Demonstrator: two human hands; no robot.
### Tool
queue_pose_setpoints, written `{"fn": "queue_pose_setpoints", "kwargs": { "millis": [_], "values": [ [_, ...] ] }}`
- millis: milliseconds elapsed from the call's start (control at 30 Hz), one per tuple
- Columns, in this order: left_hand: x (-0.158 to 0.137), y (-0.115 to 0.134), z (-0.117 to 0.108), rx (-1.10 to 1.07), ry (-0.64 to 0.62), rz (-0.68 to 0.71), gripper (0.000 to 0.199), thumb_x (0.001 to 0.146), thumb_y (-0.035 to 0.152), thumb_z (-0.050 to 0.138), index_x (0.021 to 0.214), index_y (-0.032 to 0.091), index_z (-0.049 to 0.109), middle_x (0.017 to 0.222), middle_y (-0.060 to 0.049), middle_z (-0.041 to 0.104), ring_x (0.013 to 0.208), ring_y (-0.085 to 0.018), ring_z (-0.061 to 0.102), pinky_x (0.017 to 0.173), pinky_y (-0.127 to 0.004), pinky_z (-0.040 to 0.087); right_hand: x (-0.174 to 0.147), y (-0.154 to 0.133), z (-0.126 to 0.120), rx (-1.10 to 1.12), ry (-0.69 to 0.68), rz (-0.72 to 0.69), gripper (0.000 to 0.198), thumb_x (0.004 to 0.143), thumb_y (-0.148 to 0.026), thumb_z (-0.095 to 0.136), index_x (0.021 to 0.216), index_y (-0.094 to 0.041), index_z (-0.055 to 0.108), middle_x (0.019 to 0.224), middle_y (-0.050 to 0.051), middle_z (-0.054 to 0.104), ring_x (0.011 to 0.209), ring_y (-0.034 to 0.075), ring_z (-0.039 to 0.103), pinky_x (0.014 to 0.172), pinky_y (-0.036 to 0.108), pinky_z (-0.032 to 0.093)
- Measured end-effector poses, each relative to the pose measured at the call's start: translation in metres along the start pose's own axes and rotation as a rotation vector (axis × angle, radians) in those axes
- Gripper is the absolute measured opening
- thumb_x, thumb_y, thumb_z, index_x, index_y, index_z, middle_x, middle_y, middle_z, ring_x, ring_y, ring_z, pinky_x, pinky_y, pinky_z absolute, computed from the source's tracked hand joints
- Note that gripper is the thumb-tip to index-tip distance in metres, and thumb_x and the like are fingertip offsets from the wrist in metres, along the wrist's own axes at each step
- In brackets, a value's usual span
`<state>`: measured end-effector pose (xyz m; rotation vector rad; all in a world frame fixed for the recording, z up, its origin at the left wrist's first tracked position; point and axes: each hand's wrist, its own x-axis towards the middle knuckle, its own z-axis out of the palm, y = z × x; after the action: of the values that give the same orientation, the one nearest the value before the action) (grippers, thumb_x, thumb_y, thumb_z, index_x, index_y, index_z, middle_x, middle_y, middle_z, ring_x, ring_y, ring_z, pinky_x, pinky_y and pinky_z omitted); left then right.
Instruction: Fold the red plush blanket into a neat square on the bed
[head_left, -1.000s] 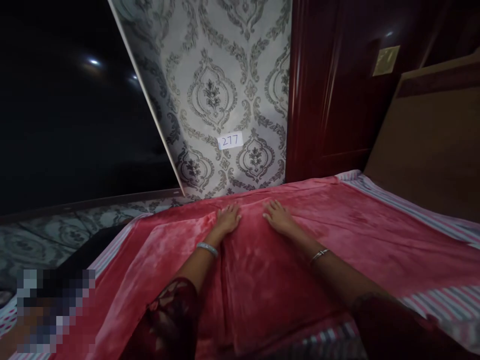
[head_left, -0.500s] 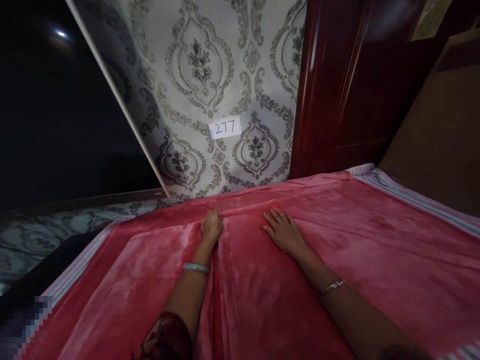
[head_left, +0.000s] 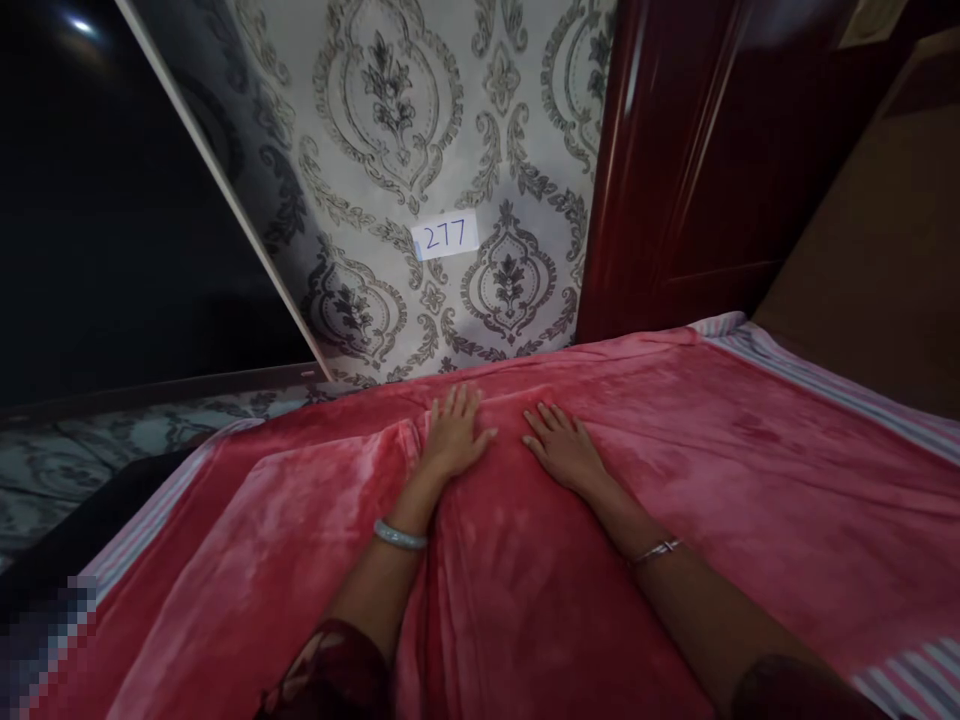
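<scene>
A plush pink-red blanket [head_left: 697, 480] with striped borders lies spread in front of me, with lengthwise folds left of its middle. My left hand [head_left: 452, 437] rests on it near the far edge, open, fingers stretched away from me and thumb out to the right. A short way to its right, my right hand [head_left: 564, 447] lies flat on the same cloth with fingers spread. Neither hand grips anything. A pale bangle [head_left: 400, 535] circles the left wrist, and a thin metal bracelet [head_left: 654, 551] the right one.
Behind the blanket rises a patterned wallpaper wall [head_left: 510, 160] bearing a paper label [head_left: 445, 234] marked 277. A large dark screen-like panel [head_left: 135, 220] stands at left. Dark red wood panelling [head_left: 675, 170] and a brown board-like surface [head_left: 862, 240] are at right.
My left hand has let go of the bunched blanket fold, opened flat and shifted slightly right and away from me. The right hand stays spread in nearly the same place.
</scene>
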<state>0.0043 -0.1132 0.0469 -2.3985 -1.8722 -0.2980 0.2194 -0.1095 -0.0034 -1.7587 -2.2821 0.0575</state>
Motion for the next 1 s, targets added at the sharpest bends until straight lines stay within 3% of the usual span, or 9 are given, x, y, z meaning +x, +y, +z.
{"fn": "queue_pose_setpoints", "kwargs": {
  "millis": [100,333,467,600,700,800,1000],
  "values": [
    [-0.005,0.004,0.015,0.002,-0.151,-0.065,0.075,0.093,0.063,0.041,0.155,0.020,0.032,0.163,-0.018,0.025,0.152,-0.037,0.016,0.119,-0.062,0.013,0.000,0.001,0.000,0.002,0.006,0.001,0.058,0.102,-0.049,0.029,0.154,-0.024,0.038,0.162,0.008,0.029,0.149,0.028,0.024,0.118,0.053,0.021],
    [-0.007,-0.002,0.025,0.034,-0.170,-0.092,0.083,0.092,0.071,0.030,0.156,0.019,0.028,0.162,-0.021,0.026,0.151,-0.038,0.016,0.120,-0.059,0.011,0.001,0.002,0.002,-0.006,0.004,-0.017,0.058,0.102,-0.048,0.030,0.153,-0.022,0.039,0.161,0.009,0.031,0.148,0.028,0.025,0.118,0.052,0.022],
    [-0.004,0.003,0.018,0.055,-0.201,-0.104,0.083,0.092,0.070,0.032,0.155,0.016,0.029,0.159,-0.023,0.031,0.150,-0.038,0.022,0.118,-0.060,0.014,0.001,0.003,0.003,-0.014,0.016,-0.026,0.058,0.102,-0.048,0.029,0.153,-0.021,0.039,0.161,0.010,0.031,0.148,0.028,0.025,0.118,0.052,0.022],
    [-0.017,0.010,-0.008,0.075,-0.259,-0.100,0.071,0.094,0.064,0.035,0.143,0.014,0.046,0.149,-0.023,0.046,0.143,-0.038,0.036,0.116,-0.059,0.022,-0.001,0.002,0.001,-0.008,0.019,-0.013,0.058,0.102,-0.046,0.029,0.153,-0.021,0.040,0.161,0.011,0.031,0.148,0.028,0.027,0.117,0.054,0.025],
    [-0.048,0.008,-0.032,0.051,-0.237,-0.043,0.057,0.097,0.052,0.037,0.138,0.016,0.050,0.148,-0.019,0.049,0.143,-0.032,0.037,0.119,-0.056,0.020,-0.003,0.000,-0.001,0.003,0.029,-0.018,0.056,0.101,-0.045,0.031,0.152,-0.022,0.041,0.161,0.010,0.032,0.148,0.028,0.027,0.117,0.053,0.025],
    [-0.096,-0.013,-0.054,-0.032,-0.204,-0.056,0.053,0.097,0.045,0.040,0.144,0.020,0.044,0.155,-0.015,0.042,0.147,-0.028,0.032,0.121,-0.052,0.020,-0.006,0.000,-0.003,0.013,0.028,-0.026,0.056,0.101,-0.043,0.031,0.152,-0.021,0.041,0.160,0.010,0.033,0.147,0.028,0.028,0.116,0.055,0.025],
    [-0.214,-0.101,-0.078,0.031,-0.181,-0.426,0.058,0.095,0.038,0.040,0.149,0.015,0.039,0.160,-0.016,0.034,0.150,-0.029,0.025,0.120,-0.052,0.022,-0.003,0.006,-0.001,0.043,0.002,-0.042,0.057,0.100,-0.043,0.031,0.151,-0.021,0.043,0.160,0.011,0.033,0.147,0.029,0.028,0.115,0.057,0.027]
  ]
}}
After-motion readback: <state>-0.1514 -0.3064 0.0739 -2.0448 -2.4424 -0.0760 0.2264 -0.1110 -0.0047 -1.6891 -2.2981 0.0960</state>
